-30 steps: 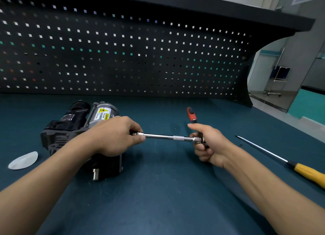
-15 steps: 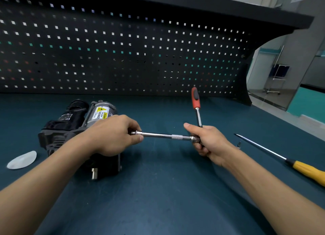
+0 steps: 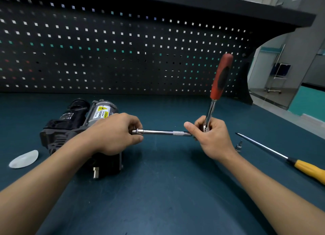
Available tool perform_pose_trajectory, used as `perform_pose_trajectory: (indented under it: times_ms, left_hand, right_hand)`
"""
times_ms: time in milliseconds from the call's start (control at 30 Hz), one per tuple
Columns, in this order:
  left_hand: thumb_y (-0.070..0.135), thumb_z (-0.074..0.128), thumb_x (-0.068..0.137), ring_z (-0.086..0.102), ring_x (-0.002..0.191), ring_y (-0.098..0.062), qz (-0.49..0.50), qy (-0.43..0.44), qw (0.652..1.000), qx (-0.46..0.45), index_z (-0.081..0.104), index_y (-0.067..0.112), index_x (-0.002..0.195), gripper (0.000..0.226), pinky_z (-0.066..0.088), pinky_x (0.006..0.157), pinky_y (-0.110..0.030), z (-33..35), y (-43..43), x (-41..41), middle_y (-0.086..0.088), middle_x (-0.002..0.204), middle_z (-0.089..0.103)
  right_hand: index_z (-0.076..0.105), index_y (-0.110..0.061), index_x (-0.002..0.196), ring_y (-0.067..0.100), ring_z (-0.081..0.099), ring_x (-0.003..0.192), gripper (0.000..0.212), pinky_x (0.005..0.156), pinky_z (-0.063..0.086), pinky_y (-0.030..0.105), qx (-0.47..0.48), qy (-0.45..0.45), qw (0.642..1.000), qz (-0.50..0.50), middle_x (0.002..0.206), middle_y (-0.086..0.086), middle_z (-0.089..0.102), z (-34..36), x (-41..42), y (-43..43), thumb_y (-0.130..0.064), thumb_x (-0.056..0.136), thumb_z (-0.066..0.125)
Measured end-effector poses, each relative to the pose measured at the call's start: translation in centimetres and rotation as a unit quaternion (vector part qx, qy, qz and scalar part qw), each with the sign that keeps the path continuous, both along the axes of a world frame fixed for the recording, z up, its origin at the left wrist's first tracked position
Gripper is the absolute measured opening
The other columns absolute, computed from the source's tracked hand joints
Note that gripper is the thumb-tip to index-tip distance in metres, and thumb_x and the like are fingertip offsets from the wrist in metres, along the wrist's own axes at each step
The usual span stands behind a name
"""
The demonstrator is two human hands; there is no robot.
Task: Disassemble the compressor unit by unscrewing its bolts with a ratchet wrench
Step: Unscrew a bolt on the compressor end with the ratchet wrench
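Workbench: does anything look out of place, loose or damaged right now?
Nothing looks damaged or spilled. Two loose bits: a small metal socket lies on the mat beside the right hand, and a translucent white cap lies left of the compressor.

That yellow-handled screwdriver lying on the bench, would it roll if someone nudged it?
Probably: the screwdriver has a thin round shaft and lies flat on the smooth bench. Its metal shaft looks stiff; being slender, it is likely light.
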State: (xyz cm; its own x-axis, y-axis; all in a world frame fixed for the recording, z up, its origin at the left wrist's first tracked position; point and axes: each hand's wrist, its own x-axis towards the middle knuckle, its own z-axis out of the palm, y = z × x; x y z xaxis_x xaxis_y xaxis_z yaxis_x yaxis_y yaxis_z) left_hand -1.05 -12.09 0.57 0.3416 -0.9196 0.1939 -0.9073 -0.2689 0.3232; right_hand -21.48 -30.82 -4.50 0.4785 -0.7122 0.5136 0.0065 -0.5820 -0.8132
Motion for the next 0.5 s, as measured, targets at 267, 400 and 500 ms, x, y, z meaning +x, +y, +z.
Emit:
perform_pose_trajectory:
  times_ms: [267, 400, 500]
  left_hand:
    - [0.041, 0.067, 0.087, 0.057, 0.072, 0.002, 0.001, 0.007, 1.0, -0.006, 0.06, 0.037, 0.085, 0.008, 0.042, 0.064, -0.024, 0.01, 0.1, -0.07, 0.017, 0.074, 0.064]
    - [0.039, 0.071, 0.085, 0.06, 0.074, -0.003, -0.003, 0.019, 1.0, -0.015, 0.062, 0.035, 0.088, 0.01, 0.049, 0.071, -0.028, 0.07, 0.13, -0.2, 0.015, 0.076, 0.066]
    - [0.041, 0.073, 0.082, 0.062, 0.08, -0.003, -0.015, 0.019, 1.0, -0.007, 0.064, 0.035, 0.097, 0.018, 0.052, 0.079, -0.032, 0.26, 0.37, -0.08, 0.015, 0.082, 0.067]
  right_hand:
    - [0.058, -0.004, 0.064, 0.01, 0.04, 0.053, 0.038, 0.055, 0.036, 0.022, -0.047, -0.063, 0.997, -0.017, 0.055, 0.003, 0.047, -0.06, 0.37, 0.46, -0.031, 0.085, 0.076]
    - [0.061, -0.003, 0.062, 0.025, 0.039, 0.054, 0.037, 0.054, 0.035, 0.026, -0.107, -0.102, 0.989, -0.007, 0.056, 0.016, 0.047, 0.26, 0.43, 0.65, -0.031, 0.083, 0.074]
    - [0.064, -0.007, 0.063, 0.024, 0.039, 0.053, 0.035, 0.054, 0.035, 0.029, -0.092, -0.086, 0.992, -0.002, 0.057, 0.019, 0.047, -0.01, 0.2, 0.63, -0.033, 0.083, 0.075]
